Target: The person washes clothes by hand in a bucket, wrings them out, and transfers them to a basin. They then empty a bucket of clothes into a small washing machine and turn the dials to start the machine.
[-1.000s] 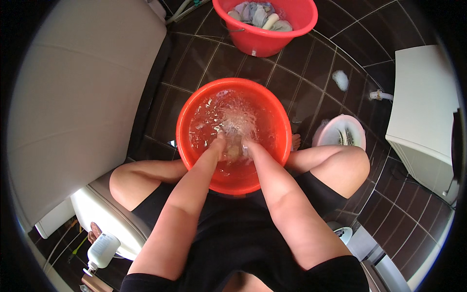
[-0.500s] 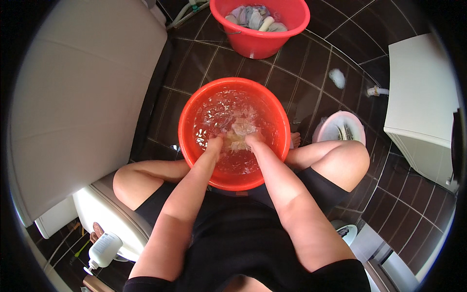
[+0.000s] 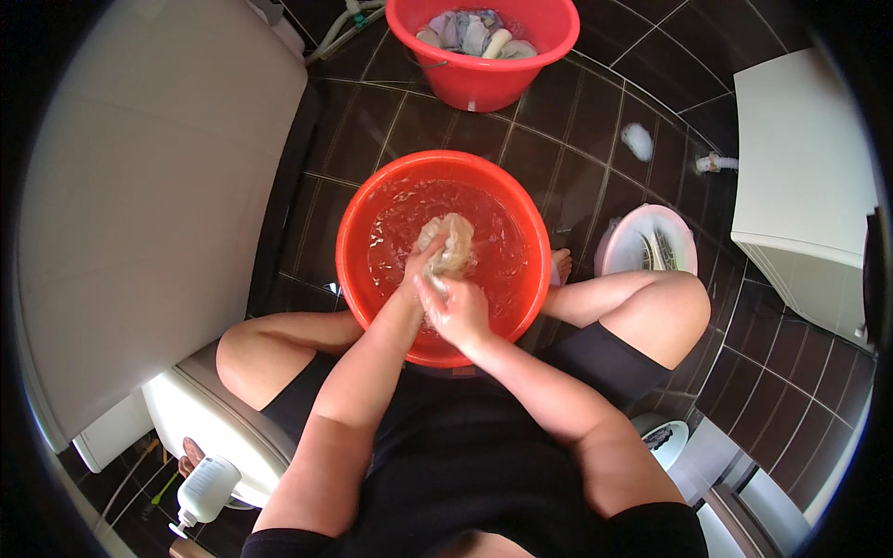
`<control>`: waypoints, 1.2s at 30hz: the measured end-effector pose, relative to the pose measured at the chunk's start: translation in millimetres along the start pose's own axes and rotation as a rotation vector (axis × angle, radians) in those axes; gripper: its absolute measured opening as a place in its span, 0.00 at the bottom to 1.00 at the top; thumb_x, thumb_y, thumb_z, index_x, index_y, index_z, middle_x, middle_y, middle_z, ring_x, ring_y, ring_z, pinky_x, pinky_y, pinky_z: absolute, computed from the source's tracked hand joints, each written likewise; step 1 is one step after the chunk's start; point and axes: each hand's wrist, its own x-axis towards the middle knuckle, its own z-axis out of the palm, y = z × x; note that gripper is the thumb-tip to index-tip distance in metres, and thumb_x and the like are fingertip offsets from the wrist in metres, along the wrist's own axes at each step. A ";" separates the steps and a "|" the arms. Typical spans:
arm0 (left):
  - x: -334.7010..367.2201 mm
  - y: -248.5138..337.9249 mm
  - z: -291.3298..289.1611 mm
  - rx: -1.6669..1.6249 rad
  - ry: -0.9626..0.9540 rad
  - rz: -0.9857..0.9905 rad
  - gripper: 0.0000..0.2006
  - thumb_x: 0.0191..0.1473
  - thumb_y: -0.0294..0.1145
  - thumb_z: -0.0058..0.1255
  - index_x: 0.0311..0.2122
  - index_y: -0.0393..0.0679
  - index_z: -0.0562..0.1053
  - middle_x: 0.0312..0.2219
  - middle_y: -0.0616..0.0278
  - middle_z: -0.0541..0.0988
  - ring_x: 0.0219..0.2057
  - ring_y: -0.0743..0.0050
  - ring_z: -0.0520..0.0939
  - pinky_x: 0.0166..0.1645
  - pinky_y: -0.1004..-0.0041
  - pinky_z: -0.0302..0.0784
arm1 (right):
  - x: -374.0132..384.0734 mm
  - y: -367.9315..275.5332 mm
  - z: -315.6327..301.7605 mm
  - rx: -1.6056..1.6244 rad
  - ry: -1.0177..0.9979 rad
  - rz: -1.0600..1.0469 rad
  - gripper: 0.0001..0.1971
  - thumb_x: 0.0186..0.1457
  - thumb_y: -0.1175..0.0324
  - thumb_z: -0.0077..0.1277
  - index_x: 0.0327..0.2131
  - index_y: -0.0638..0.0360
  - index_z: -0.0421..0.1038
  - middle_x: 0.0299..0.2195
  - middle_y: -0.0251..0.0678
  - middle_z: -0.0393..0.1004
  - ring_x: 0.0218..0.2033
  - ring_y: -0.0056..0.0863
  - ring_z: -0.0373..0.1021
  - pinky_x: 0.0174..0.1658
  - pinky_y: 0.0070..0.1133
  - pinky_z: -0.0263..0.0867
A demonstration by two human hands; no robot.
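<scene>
A wet, cream-coloured cloth point(image 3: 448, 238) is bunched up over the water in a round red basin point(image 3: 537, 270) between my legs. My left hand point(image 3: 419, 264) grips the bunched part from its left side, fingers against it. Nearer to me, my right hand point(image 3: 459, 312) is closed round the lower, twisted end of the cloth, close beside my left wrist. The two hands hold the cloth together above rippling water. My right palm side is partly turned from view.
Beyond the basin stands a red bucket point(image 3: 474, 86) with wet laundry. A pink-rimmed tub point(image 3: 609, 244) with a brush-like thing sits by my right knee. Foam point(image 3: 637, 141) lies on the dark tiles. A white pump bottle point(image 3: 209, 488) stands at lower left, a white cabinet point(image 3: 791, 149) at right.
My hands have risen out of the water and come together, the right one moving left. The cloth, spread in the water before, is now lifted and bunched between them.
</scene>
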 end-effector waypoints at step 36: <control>-69.8 59.4 83.2 1.010 -0.100 0.448 0.17 0.47 0.20 0.47 0.43 0.39 0.61 0.36 0.57 0.73 0.31 0.70 0.78 0.33 0.75 0.75 | 88.2 17.3 -86.5 0.762 -0.034 -0.017 0.09 0.57 0.64 0.47 0.35 0.59 0.67 0.31 0.27 0.71 0.36 0.12 0.66 0.39 0.14 0.62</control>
